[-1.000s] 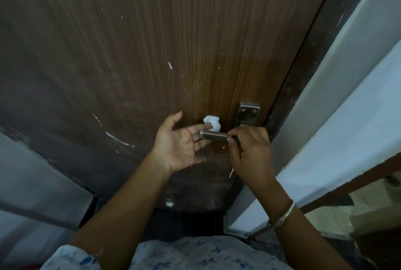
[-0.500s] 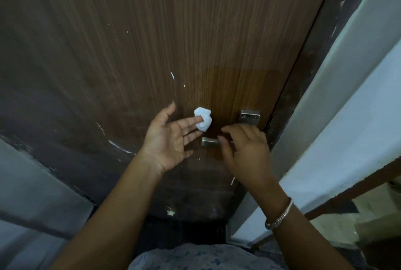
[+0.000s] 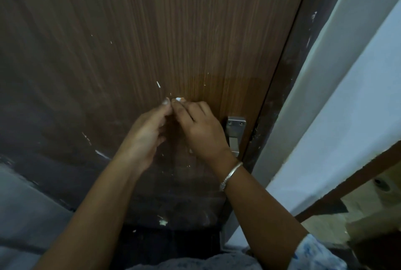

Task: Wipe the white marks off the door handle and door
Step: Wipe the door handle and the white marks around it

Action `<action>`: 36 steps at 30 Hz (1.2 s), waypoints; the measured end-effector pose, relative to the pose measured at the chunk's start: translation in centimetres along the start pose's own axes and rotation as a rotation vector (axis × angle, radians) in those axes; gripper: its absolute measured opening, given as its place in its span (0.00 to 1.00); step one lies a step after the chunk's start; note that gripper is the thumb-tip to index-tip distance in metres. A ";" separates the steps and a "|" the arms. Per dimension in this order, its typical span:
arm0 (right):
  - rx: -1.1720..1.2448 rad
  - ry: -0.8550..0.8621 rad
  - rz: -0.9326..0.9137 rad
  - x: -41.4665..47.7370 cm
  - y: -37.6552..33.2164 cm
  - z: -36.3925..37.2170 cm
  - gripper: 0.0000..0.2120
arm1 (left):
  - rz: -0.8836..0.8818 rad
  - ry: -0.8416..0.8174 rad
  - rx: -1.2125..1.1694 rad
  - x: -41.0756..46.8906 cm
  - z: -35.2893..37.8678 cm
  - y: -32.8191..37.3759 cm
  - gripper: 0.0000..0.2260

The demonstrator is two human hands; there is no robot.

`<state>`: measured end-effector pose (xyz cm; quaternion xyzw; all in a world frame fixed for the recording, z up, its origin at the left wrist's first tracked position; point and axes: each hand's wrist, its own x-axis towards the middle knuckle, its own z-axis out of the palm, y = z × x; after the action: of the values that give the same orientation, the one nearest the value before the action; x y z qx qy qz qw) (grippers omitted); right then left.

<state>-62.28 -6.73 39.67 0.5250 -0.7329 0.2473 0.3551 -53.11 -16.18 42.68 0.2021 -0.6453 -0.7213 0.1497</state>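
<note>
As the right hand (image 3: 201, 131) pinched a white wad (image 3: 178, 99) at the door (image 3: 195, 31), the left hand (image 3: 145, 137) curled beside it, its grip unclear.

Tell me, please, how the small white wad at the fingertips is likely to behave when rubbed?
Probably soft and floppy: only a crumpled sliver of the white wad shows, pinched by the right hand. Likely very light, being so small. It may crumple when rubbed on the door.
</note>
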 end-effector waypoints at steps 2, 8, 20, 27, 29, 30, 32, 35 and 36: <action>-0.001 0.022 0.002 0.1 0.4 -0.2 0.14 | 0.080 0.095 0.078 -0.2 0.4 0.0 0.12; -0.193 0.140 0.102 -1.5 3.4 -2.6 0.10 | 0.146 0.157 0.057 -0.6 -1.0 -0.3 0.07; -0.329 0.196 0.578 -2.3 4.8 -6.9 0.06 | 0.105 0.038 0.118 -1.1 0.8 -0.4 0.04; -0.333 0.188 0.682 -1.7 5.3 -7.3 0.08 | 0.083 0.036 0.135 -1.1 1.9 -0.9 0.03; -0.360 0.193 0.676 -2.6 5.3 -6.5 0.10 | 0.075 0.023 0.143 -1.1 2.1 -1.1 0.03; -0.373 0.188 0.671 -3.4 5.0 -5.8 0.13 | 0.069 0.016 0.146 -1.2 2.0 -1.2 0.03; -0.369 0.107 0.656 -5.1 3.8 -4.4 0.21 | 0.059 0.011 0.151 -1.2 1.9 -1.2 0.04; -0.336 0.009 0.634 -7.6 3.1 -2.7 0.28 | 0.045 0.021 0.178 -1.4 1.8 -1.2 0.03; -0.334 0.001 0.643 -8.0 3.2 -2.4 0.30 | 0.042 0.021 0.195 -1.5 1.8 -1.2 0.03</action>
<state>-63.14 0.85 34.97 0.2023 -0.8908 0.2234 0.3401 -52.66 -13.75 41.84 0.2097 -0.7151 -0.6495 0.1512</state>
